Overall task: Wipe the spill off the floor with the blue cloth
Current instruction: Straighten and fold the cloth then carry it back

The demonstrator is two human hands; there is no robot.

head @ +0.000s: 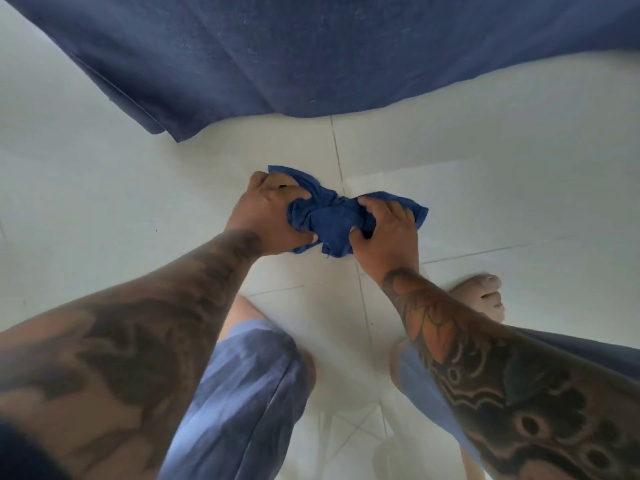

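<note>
While blue shorts [242,393] and tattooed forearms fill the bottom of the frame, a bare foot [479,296] rests on the pale tiled floor [104,209] at lower right. At the centre, the left hand [266,213] and right hand [388,233] each clutch one end of the blue cloth [332,223], bunched and twisted between them. Across the top hangs a dark blue fabric [311,53]. No writing is visible anywhere.

A single wide-angle camera sat on the person's head and looked steeply down, close over both forearms, at the white tiled floor [485,174]. A dark blue fabric [311,53] filled the top of the view; knees edged the bottom.
</note>
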